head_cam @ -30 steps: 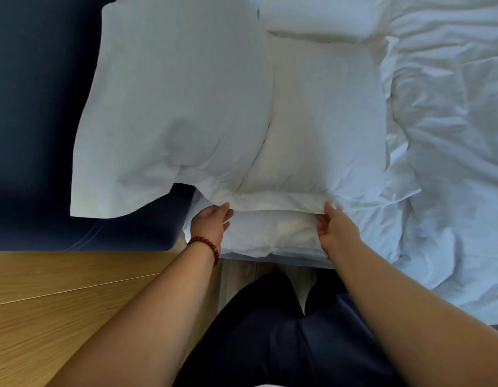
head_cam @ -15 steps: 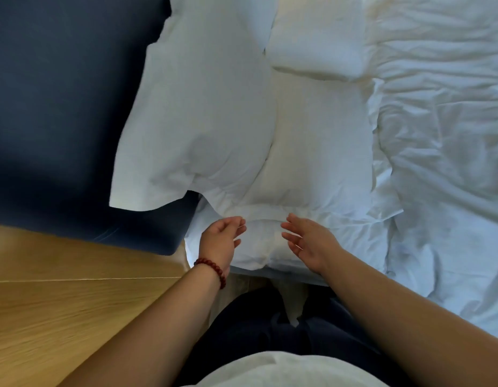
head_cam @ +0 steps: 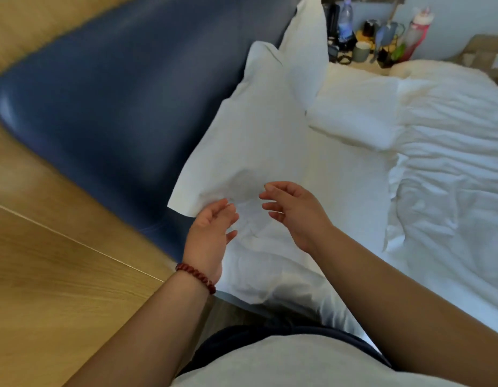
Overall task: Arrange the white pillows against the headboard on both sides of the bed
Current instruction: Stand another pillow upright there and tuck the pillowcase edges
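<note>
Left hand [head_cam: 211,230]: fingers loosely spread, holding nothing.
Right hand [head_cam: 295,216]: the same.
Near pillow [head_cam: 250,141]: leaning on blue headboard [head_cam: 116,88].

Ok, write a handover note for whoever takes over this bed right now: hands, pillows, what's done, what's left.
Left hand: open, holding nothing, at the near pillow's lower corner; contact unclear.
Right hand: open, holding nothing, over the bedding.
Near pillow leans on the headboard, with a flat pillow lying in front of it.
Far pillow stands at the headboard, with a far flat pillow in front of it.
Done: the near side looks arranged.
Left: check the far side, which is only partly in view. The duvet is rumpled.
</note>
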Available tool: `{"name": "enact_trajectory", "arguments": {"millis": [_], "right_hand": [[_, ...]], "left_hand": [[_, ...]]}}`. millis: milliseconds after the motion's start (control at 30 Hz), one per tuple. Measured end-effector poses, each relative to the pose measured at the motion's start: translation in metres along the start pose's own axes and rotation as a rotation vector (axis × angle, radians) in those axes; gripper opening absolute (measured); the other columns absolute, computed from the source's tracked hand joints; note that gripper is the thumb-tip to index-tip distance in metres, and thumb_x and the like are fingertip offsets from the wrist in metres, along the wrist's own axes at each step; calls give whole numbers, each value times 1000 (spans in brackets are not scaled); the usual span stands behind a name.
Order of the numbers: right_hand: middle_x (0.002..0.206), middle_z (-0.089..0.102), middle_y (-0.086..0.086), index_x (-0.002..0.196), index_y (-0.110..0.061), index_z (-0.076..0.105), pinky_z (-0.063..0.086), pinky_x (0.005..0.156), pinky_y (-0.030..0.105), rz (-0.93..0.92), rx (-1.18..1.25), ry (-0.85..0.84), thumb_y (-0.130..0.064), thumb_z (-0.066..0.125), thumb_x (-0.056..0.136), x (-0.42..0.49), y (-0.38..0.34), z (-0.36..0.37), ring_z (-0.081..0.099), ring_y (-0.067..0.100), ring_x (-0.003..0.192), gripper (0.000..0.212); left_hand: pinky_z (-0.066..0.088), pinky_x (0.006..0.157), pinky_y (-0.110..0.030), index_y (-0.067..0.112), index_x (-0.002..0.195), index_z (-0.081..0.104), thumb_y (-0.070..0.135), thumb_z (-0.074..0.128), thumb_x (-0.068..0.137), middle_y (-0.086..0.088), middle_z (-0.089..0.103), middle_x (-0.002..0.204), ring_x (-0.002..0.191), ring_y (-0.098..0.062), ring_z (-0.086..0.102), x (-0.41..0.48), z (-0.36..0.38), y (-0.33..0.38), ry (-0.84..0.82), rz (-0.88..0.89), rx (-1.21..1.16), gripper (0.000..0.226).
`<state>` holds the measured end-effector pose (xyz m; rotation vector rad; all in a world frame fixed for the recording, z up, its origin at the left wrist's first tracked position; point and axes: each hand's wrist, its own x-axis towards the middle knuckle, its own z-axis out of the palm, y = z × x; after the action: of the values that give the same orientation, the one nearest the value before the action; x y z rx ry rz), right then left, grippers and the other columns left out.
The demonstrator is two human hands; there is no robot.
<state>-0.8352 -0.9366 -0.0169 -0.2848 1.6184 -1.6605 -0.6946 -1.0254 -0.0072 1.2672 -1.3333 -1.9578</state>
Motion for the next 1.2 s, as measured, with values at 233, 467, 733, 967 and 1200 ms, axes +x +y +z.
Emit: {"name": "enact_trajectory", "arguments": {"millis": [233, 467, 733, 967, 1200], "right_hand": [[94, 74, -3, 94, -25, 70, 52, 79, 28, -132, -88, -174, -27, 67, 91, 28, -38, 22, 68, 13, 86, 5], [101, 65, -23, 101, -34, 67, 42, 77, 3, -525, -488, -325, -33, 64, 91, 63, -78, 38, 59, -4, 95, 11], [132, 60, -8, 126, -28, 62, 34, 110, 41, -1263, -1397, -617, -64, 36, 91, 154, -91, 29, 52, 18, 124, 57], [124, 64, 2, 116, -18, 67, 29, 108, 45, -1318, -1230, -374, -53, 38, 93, 163, -97, 22, 55, 28, 121, 51], [145, 51, -2, 137, -27, 52, 25, 115, 43, -1151, -1532, -501, -86, 5, 80, 233, -143, -8, 42, 24, 135, 94]], "left_hand": [[51, 94, -33, 22, 96, 65, 35, 71, 86, 12, 66, 100, 89, -5, 60, -6, -2, 18, 307, 68, 30, 18], [41, 65, -27, 17, 67, 43, 42, 64, 90, -2, 43, 71, 69, -14, 45, -12, 7, 27, 553, 164, -27, 40], [57, 79, -36, 22, 89, 63, 28, 68, 90, 1, 66, 105, 99, -22, 65, 10, 7, 32, 697, -37, -561, 8], [56, 81, -35, 23, 86, 60, 29, 66, 91, 1, 65, 105, 98, -20, 65, 3, 14, 38, 798, -34, -508, 10], [56, 79, -33, 23, 87, 63, 27, 60, 95, -1, 67, 100, 96, -21, 66, -8, 24, 38, 917, -24, -396, 9]]}}
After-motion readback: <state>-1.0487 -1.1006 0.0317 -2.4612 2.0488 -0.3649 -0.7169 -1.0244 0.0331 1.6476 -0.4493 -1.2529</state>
